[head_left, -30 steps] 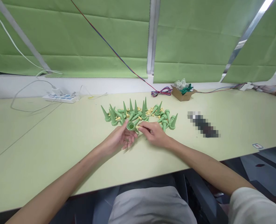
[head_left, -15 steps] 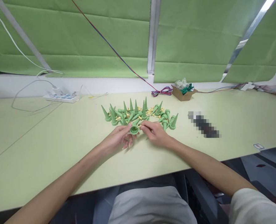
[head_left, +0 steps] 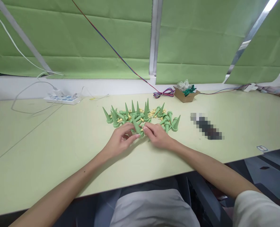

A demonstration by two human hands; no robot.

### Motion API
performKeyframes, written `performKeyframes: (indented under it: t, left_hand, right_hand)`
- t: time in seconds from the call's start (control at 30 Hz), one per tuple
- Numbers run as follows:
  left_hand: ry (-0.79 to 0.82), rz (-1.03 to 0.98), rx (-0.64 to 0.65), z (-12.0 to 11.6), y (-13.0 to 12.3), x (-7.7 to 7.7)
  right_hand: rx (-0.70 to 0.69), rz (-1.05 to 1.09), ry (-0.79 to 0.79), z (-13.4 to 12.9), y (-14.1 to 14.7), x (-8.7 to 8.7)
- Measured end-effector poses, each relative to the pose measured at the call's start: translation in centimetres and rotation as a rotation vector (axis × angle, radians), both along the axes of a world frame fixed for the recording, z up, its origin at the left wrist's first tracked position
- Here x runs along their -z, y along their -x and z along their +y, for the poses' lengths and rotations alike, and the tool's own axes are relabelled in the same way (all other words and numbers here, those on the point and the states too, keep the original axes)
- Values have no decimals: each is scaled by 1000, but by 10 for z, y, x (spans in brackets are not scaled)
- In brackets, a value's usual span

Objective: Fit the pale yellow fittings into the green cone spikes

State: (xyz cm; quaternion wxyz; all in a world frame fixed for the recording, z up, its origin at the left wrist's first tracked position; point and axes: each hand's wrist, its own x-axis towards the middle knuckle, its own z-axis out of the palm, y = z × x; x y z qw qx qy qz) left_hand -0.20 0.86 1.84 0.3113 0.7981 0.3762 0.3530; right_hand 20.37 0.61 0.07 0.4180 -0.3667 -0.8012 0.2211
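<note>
A green cone [head_left: 136,125] is held between the thumb and fingers of my left hand [head_left: 121,138], its tip pointing up and slightly left. Close on its right, my right hand [head_left: 157,135] pinches a small yellow piece [head_left: 142,129] against the cone's wide end. Just beyond my hands lies a pile of similar green cones [head_left: 146,112], some upright and others on their sides. Small yellow pieces [head_left: 153,113] are scattered among them.
A cardboard box [head_left: 186,96] with clear and green plastic stands at the back, beside a coiled red-blue cable [head_left: 165,92]. At the back left is a white power strip [head_left: 64,99]. A blurred dark object [head_left: 207,126] lies to the right on the table [head_left: 71,151].
The cone in my left hand has turned: its open end faced me before, and now its side shows with the tip up. My right hand has hardly moved.
</note>
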Motion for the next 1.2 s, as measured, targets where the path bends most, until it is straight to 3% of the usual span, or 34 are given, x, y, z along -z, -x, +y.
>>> performKeyframes:
  t: [0.2, 0.4, 0.53, 0.83, 1.2]
  left_hand:
    - [-106, 13, -32, 3, -1, 3]
    - [-52, -4, -122, 2, -4, 2]
    - [117, -98, -164, 0, -5, -3]
    - [616, -157, 47, 6, -5, -3]
    - [502, 11, 71, 7, 3, 4]
  right_hand:
    - [22, 9, 13, -1, 2, 0]
    - [87, 74, 5, 2, 3, 3]
    - [135, 102, -9, 5, 2, 5]
    - [49, 53, -52, 6, 1, 5]
    - [2, 29, -53, 8, -1, 6]
